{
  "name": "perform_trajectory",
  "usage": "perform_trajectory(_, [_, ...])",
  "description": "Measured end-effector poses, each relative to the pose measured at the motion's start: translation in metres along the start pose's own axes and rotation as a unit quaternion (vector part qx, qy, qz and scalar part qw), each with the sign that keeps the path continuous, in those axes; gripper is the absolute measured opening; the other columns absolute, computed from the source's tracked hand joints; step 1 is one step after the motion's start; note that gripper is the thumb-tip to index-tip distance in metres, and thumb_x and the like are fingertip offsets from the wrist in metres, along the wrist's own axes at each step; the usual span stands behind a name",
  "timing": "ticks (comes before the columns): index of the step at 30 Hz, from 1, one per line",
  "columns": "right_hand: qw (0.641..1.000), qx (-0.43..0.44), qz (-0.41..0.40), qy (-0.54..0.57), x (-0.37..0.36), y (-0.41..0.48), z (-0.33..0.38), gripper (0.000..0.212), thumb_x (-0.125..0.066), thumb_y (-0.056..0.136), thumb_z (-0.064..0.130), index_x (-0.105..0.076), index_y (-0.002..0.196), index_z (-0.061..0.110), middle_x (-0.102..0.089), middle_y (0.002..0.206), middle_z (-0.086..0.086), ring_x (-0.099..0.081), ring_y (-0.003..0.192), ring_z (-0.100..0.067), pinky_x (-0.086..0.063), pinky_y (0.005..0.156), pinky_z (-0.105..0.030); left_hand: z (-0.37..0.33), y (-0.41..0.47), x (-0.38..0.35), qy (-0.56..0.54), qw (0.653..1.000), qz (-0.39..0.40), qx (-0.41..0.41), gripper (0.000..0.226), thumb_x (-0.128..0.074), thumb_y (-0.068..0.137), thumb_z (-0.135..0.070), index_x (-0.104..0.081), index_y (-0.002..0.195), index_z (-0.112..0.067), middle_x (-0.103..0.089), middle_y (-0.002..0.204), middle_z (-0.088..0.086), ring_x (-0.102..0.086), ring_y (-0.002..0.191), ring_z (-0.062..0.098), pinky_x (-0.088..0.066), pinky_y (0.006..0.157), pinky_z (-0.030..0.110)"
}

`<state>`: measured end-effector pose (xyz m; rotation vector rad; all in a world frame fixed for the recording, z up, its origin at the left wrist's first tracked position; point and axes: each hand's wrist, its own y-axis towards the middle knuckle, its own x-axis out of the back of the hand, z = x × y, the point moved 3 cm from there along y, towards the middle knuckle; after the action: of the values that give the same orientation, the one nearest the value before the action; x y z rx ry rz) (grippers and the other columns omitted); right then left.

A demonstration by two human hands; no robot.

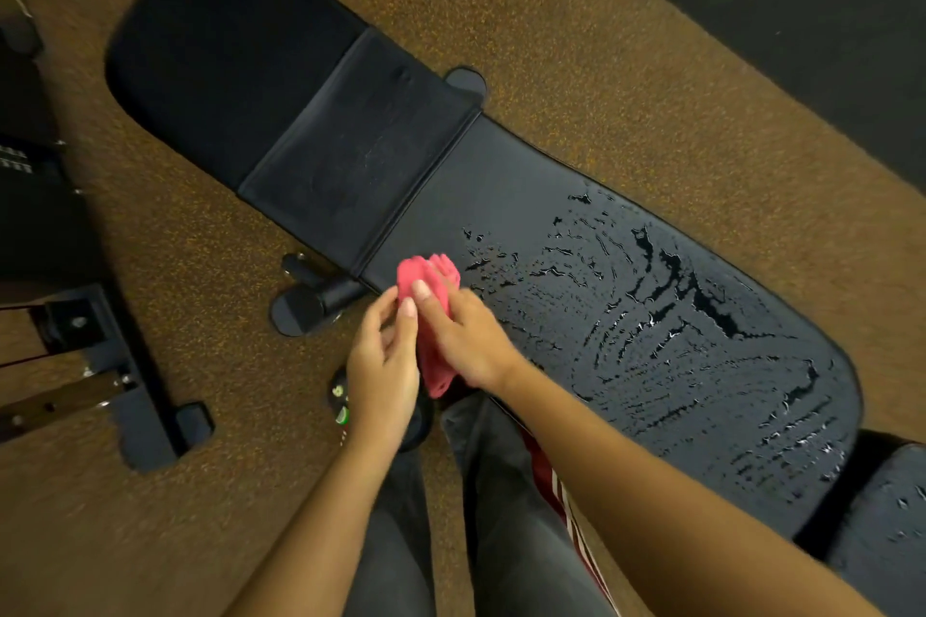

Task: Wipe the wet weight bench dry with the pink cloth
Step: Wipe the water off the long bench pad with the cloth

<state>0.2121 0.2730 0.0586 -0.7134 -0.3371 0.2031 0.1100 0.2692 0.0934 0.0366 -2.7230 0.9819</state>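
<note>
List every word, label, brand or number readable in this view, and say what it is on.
None can be read.
White marks on the black machine part at the left edge: too blurred.
Small round black object with green and white spots on the floor: no legible text.

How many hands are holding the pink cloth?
2. The left hand grips the bunched pink cloth from the left, and the right hand covers it from the right, at the near edge of the black padded weight bench.

The weight bench (pixel 451 195) is lying diagonally across the floor (pixel 626 80), water (pixel 676 316) sitting on its near right surface. The cloth (pixel 431 286) is sitting between both hands at the near edge, left of the water.
</note>
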Motion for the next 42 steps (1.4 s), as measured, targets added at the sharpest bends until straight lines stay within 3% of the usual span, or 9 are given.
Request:
perform_trajectory(3, [0.975, -0.066, 0.015, 0.213, -0.002, -0.030, 0.001, 0.065, -0.018, 0.084, 0.077, -0.051, 0.120, 0.034, -0.059, 0.113, 0.008, -0.054, 0.106, -0.002, -0.049, 0.082, -0.024, 0.003, -0.001, -0.019, -0.039, 0.998, 0.038, 0.031, 0.049, -0.050, 0.092, -0.036, -0.047, 0.137, -0.017, -0.049, 0.136, -0.003, -0.049, 0.118, 0.001, -0.040, 0.103, 0.020])
perform_trajectory(5, [0.952, -0.062, 0.028, 0.299, 0.009, -0.045, 0.008, 0.051, -0.008, 0.094, 0.058, -0.051, 0.115, 0.039, -0.057, 0.120, 0.024, -0.050, 0.111, 0.016, -0.045, 0.093, -0.014, 0.002, 0.000, -0.026, 0.024, 0.997, 0.067, 0.010, 0.056, -0.050, 0.090, -0.040, -0.038, 0.142, -0.021, -0.039, 0.142, -0.005, -0.036, 0.128, 0.002, -0.030, 0.109, 0.025])
perform_trajectory(9, [0.944, -0.030, 0.011, 0.328, 0.030, -0.054, 0.004, 0.074, -0.016, 0.072, 0.084, -0.018, 0.136, 0.046, -0.059, 0.128, 0.000, -0.059, 0.115, -0.010, -0.048, 0.097, -0.027, -0.008, 0.011, -0.037, 0.114, 0.986, 0.099, -0.072, 0.059, -0.055, 0.089, -0.045, -0.034, 0.143, -0.030, -0.037, 0.137, -0.010, -0.036, 0.126, 0.002, -0.030, 0.099, 0.020])
perform_trajectory(12, [0.965, -0.039, -0.048, 0.256, 0.051, -0.045, -0.008, 0.100, -0.019, 0.065, 0.092, -0.002, 0.148, 0.038, -0.068, 0.114, -0.005, -0.064, 0.106, -0.011, -0.048, 0.097, -0.029, -0.013, 0.025, -0.046, 0.129, 0.978, 0.105, -0.125, 0.049, -0.053, 0.081, -0.050, -0.050, 0.127, -0.033, -0.053, 0.128, -0.005, -0.049, 0.118, 0.007, -0.041, 0.099, 0.025])
perform_trajectory(18, [0.972, -0.026, -0.235, 0.008, 0.116, -0.022, -0.018, 0.046, -0.034, 0.099, 0.042, -0.045, 0.138, 0.019, -0.061, 0.127, -0.002, -0.053, 0.120, -0.013, -0.036, 0.102, -0.025, -0.027, 0.044, -0.063, 0.221, 0.954, -0.008, -0.202, 0.037, -0.061, 0.088, -0.021, -0.059, 0.125, -0.018, -0.046, 0.114, 0.003, -0.044, 0.098, 0.005, -0.025, 0.080, -0.009])
perform_trajectory(22, [0.946, -0.022, -0.302, -0.113, 0.145, -0.002, -0.036, 0.047, -0.041, 0.099, 0.034, -0.041, 0.139, 0.011, -0.050, 0.136, -0.008, -0.041, 0.129, -0.022, -0.032, 0.108, -0.041, -0.018, 0.045, -0.082, 0.347, 0.901, 0.020, -0.260, 0.048, -0.061, 0.088, -0.028, -0.051, 0.135, -0.023, -0.042, 0.126, 0.013, -0.048, 0.110, 0.022, -0.041, 0.098, 0.027])
perform_trajectory(25, [0.937, -0.043, -0.302, -0.172, 0.159, 0.008, -0.045, 0.054, -0.041, 0.098, 0.034, -0.029, 0.146, 0.013, -0.032, 0.150, -0.009, -0.022, 0.141, -0.025, -0.021, 0.115, -0.043, -0.002, 0.039, -0.091, 0.431, 0.867, 0.025, -0.249, 0.057, -0.062, 0.087, -0.031, -0.042, 0.140, -0.023, -0.040, 0.131, 0.017, -0.047, 0.110, 0.033, -0.043, 0.096, 0.046])
perform_trajectory(34, [0.909, -0.097, -0.230, -0.335, 0.143, 0.022, -0.062, 0.062, -0.025, 0.100, 0.045, -0.001, 0.152, 0.019, 0.006, 0.159, -0.008, 0.009, 0.145, -0.031, 0.003, 0.116, -0.045, 0.001, 0.038, -0.093, 0.486, 0.807, 0.054, -0.333, 0.061, -0.076, 0.075, -0.019, -0.054, 0.131, -0.013, -0.054, 0.108, 0.021, -0.057, 0.083, 0.035, -0.053, 0.074, 0.044])
perform_trajectory(42, [0.908, -0.093, -0.232, -0.337, 0.141, 0.023, -0.065, 0.062, -0.022, 0.100, 0.046, 0.000, 0.151, 0.020, 0.007, 0.159, -0.008, 0.012, 0.145, -0.030, 0.005, 0.117, -0.044, -0.012, 0.066, -0.078, 0.441, 0.858, -0.004, -0.264, 0.056, -0.062, 0.088, -0.028, -0.045, 0.139, -0.015, -0.044, 0.115, 0.019, -0.049, 0.096, 0.031, -0.048, 0.087, 0.040])
